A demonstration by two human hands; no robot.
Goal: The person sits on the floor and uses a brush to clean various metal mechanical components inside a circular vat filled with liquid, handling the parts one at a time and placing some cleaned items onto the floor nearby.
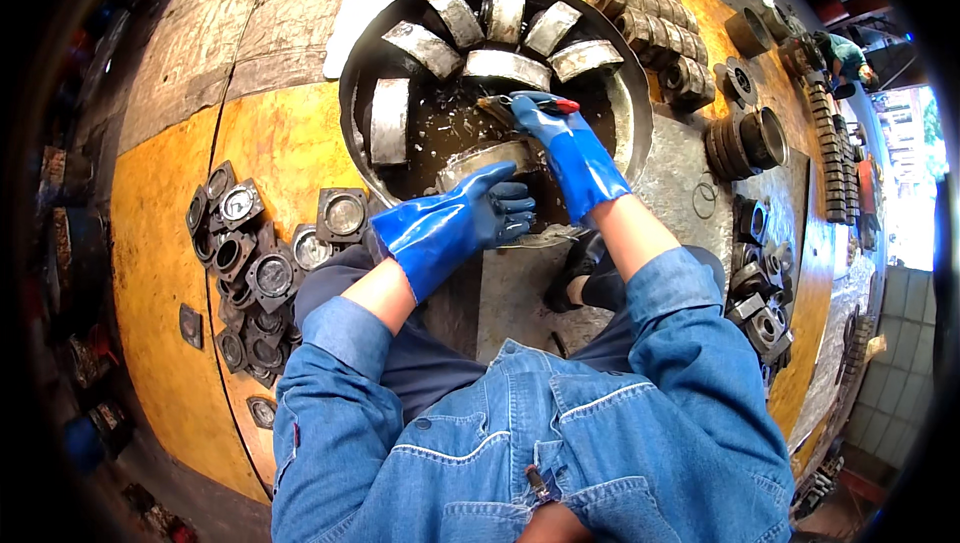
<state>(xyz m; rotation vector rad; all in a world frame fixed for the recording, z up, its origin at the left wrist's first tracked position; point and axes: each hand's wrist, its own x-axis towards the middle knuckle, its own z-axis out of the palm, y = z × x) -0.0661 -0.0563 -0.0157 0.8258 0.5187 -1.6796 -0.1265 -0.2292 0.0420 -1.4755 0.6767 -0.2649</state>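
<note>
A wide round pan [640,123] with dark, wet liquid stands in front of me. Several thick metal rings, such as this upright one [390,123], are arranged inside it. My right hand [548,123], in a blue rubber glove, is closed round a small tool that looks like a brush, with a tan end [494,109] and a red end [567,106]. My left hand [490,208], gloved the same way, has its fingers apart over the pan's near edge. Beside it lies a wet metal ring [482,161], partly hidden by the glove; I cannot tell whether they touch.
A heap of square metal parts with round openings [272,275] lies on the yellow floor sheet at left. Rows of ring-shaped parts [655,28] and a cylinder stack [748,143] stand right of the pan. More metal parts [765,323] pile nearby. Another person [848,58] bends far right.
</note>
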